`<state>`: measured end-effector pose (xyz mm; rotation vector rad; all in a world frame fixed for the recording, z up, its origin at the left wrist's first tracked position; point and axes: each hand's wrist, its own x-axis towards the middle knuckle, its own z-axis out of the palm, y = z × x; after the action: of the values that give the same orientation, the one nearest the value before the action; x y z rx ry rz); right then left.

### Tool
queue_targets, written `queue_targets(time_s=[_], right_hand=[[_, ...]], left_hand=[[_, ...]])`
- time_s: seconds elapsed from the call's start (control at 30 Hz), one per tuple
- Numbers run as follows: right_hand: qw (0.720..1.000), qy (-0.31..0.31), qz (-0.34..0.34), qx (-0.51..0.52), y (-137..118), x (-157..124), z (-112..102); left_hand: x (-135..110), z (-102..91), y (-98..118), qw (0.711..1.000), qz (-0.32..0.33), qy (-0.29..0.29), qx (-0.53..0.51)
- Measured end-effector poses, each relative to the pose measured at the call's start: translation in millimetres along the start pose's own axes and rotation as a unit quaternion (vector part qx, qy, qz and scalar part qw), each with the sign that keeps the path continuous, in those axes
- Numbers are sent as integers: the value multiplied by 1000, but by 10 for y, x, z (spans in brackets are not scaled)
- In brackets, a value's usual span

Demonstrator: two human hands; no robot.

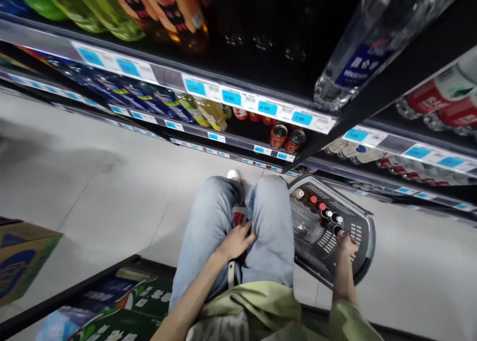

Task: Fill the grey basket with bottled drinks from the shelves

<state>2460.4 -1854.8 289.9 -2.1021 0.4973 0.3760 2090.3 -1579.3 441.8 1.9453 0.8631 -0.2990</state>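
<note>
My right hand (348, 245) reaches down into a grey shopping basket (368, 251) on the floor beside my right leg. Its fingers close around the top of a dark bottle (337, 229) in there. Next to that bottle stand several more bottles (320, 206) in a slanting row, with red, white and pale caps. My left hand (236, 241) lies between my knees, fingers stretched out against the jeans, holding nothing that I can see. A red thing (239, 215) shows partly between my legs, and I cannot make out what it is.
Drink shelves (223, 95) with price tags run across the front. A large clear bottle (357, 58) stands on the upper shelf, and cans (278, 136) sit lower down. Behind me on the left are green cartons (149, 301). A cardboard box (26, 256) sits at the far left.
</note>
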Motion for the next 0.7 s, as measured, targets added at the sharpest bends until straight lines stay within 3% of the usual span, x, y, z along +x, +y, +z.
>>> queue_targets(time_s=[0.1, 0.17, 0.3, 0.4, 0.47, 0.57, 0.7], right_hand=[[997, 70, -6, 39, -179, -63, 54], [993, 77, -45, 71, -350, -111, 101], [983, 61, -141, 102, -856, -301, 279], [969, 15, -226, 96, -1358, -646, 492], [947, -45, -310, 68, -1705, -991, 655], [893, -127, -433, 2, -2171, -1588, 926], [821, -195, -531, -85, -2628, -2248, 1385]], left_hand=[[-45, 0, -1, 1000, 11, 11, -9], [-72, 13, -14, 999, 23, 19, -18], [-107, 56, -56, 999, 30, 34, -16], [-121, 85, -82, 998, 37, 44, -6], [-127, 104, -94, 998, 42, 52, -1], [-129, 136, -111, 996, 45, 73, 2], [-122, 182, -132, 995, 46, 85, 1]])
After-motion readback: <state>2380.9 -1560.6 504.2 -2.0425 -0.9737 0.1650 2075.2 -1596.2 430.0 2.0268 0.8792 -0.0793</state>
